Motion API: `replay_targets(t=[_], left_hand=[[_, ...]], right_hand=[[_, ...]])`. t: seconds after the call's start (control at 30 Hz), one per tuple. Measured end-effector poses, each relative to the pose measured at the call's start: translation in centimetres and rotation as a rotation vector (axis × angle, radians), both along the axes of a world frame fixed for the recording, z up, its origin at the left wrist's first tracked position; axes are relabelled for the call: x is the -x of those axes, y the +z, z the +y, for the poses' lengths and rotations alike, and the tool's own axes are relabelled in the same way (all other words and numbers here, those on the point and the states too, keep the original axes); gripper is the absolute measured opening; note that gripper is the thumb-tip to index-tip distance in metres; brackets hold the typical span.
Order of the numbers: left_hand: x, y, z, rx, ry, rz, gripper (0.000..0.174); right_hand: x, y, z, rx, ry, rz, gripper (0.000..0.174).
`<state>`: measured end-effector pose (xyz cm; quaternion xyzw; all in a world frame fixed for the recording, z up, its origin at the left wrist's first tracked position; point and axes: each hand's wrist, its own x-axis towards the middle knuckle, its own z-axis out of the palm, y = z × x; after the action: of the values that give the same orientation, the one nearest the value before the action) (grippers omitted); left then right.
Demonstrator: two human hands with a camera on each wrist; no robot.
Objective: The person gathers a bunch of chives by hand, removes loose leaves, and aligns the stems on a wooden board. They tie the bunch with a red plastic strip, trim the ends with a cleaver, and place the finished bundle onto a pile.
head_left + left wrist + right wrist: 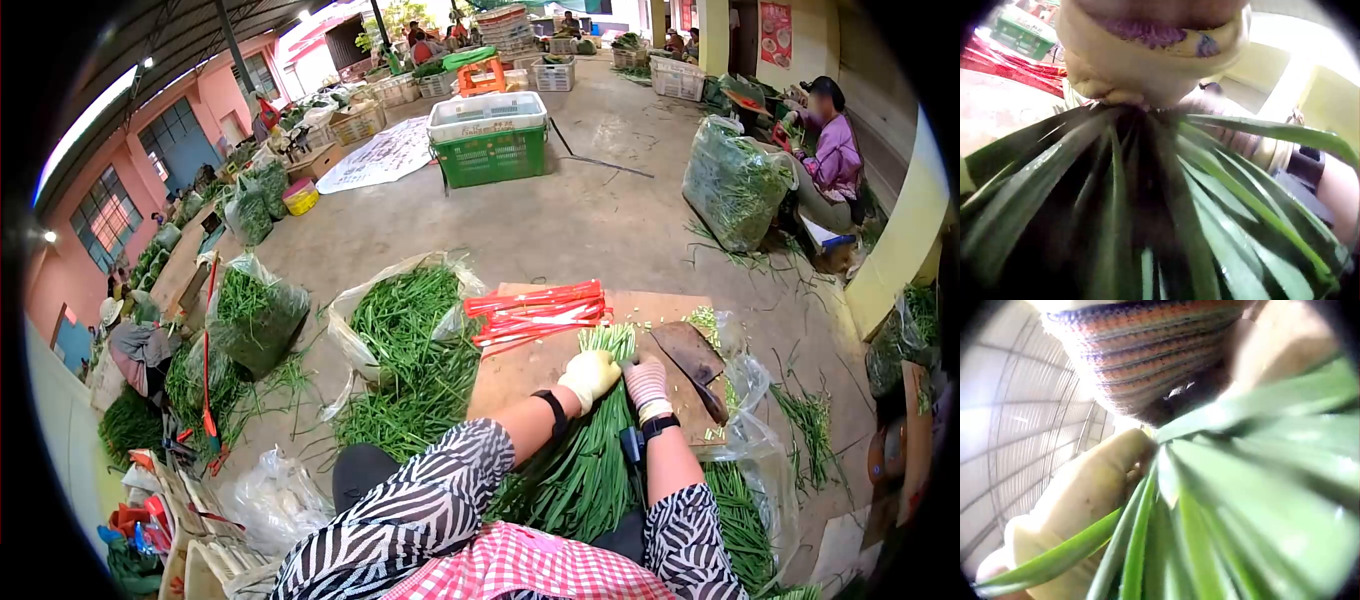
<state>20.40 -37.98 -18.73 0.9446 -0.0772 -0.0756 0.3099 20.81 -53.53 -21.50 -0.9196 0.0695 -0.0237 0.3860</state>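
A thick bundle of garlic chives lies over the front of the wooden board, pale stems pointing away and long green leaves fanning toward the lap. My left hand, in a pale yellow glove, grips it just below the stem ends. Close by on the right, my right hand in a striped knit glove holds the bundle's side; the leaves hide part of its fingers. A dark-bladed cleaver rests on the board right of that hand. Red and white ties are piled at the board's far left.
Left of the board stands an open bag heaped with chives; another plastic bag lies at its right edge. Cut stem bits lie near the cleaver. Farther off are a green crate and a seated person beside a full bag.
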Motion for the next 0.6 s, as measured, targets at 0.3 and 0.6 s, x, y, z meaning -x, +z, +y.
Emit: replay_targets(t=[0.3, 0.6], left_hand=[[-0.5, 1.0, -0.7, -0.588, -0.588, -0.427, 0.021], [-2.6, 0.8, 0.1, -0.456, -0.997, -0.712, 0.026]], right_hand=[[-6.5, 6.3, -1.5, 0.163, 0.701, 0.253, 0.03], [-7.6, 10.2, 1.2, 0.565, 0.714, 0.292, 0.041]])
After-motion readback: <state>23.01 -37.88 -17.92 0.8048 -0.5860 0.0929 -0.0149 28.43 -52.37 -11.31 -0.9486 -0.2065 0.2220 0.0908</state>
